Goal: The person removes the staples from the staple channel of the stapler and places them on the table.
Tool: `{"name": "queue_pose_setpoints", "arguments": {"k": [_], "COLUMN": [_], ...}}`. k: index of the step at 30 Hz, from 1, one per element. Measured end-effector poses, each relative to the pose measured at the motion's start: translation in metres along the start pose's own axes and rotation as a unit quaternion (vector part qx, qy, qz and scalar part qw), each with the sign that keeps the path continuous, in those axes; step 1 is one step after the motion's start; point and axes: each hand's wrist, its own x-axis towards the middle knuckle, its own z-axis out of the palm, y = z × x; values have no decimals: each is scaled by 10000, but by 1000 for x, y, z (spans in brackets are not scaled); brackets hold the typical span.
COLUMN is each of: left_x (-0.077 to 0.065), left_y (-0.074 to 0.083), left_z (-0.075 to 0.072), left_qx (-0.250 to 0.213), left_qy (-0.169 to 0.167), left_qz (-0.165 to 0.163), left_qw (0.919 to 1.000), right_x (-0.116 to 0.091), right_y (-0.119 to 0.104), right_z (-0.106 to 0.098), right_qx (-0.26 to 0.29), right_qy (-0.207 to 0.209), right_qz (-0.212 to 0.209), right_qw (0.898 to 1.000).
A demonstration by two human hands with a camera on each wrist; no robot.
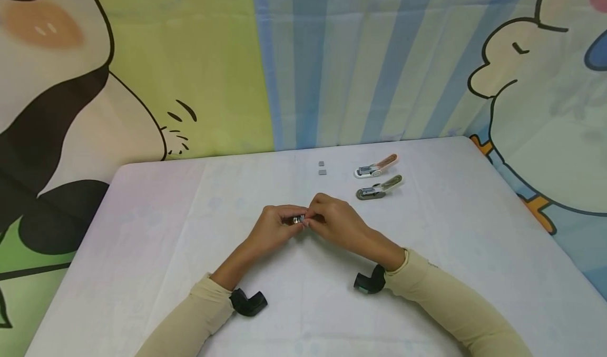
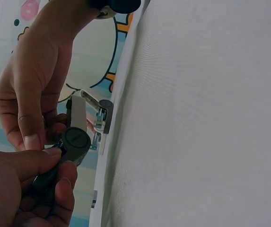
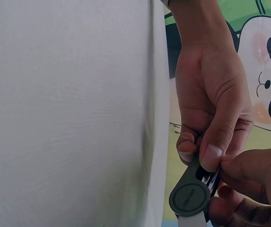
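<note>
Both hands meet over the table around a small dark green stapler [image 3: 189, 196] with a round hub and a pale handle. My left hand [image 1: 274, 225] grips its body, the thumb lying along the side by the silver staple channel [image 3: 210, 178]. From the right, my right hand [image 1: 334, 221] pinches at the channel, its fingertips close against the left thumb. The fingers hide much of the stapler, and I cannot tell whether a small piece sits between the right fingertips. In the left wrist view, the stapler's hub [image 2: 76, 138] shows beside the left fingers.
Beyond the hands, two more staplers lie back right: a white and pink one [image 1: 376, 167] and a green one [image 1: 378, 188]. Left of them are two small grey staple blocks [image 1: 321, 163]. A patterned cloth [image 1: 303, 57] hangs behind the white table [image 1: 189, 273].
</note>
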Motion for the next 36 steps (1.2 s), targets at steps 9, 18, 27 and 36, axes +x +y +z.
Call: {"name": "queue_pose_setpoints", "arguments": {"k": [9,18,27,36], "left_x": [1,1,2,0], "left_y": [2,6,2,3], "left_z": [-1,-1,-5,-4], "left_qx": [-45,-228,-82,347], "left_qy": [65,214,90,-447], "left_qz": [-288,-665,-960,-1417], "left_qw": [9996,9973,9953,9883], "right_x": [1,1,3,3], "right_y": [1,2,6,25], "right_z": [-2,-5,-12,-19], "right_qx": [-208,-431,-148,162], "right_qy": [149,571,619,571], "right_qz": [-358,-493,-373,-139], "right_qw": [9990,9962,9973,9981]}}
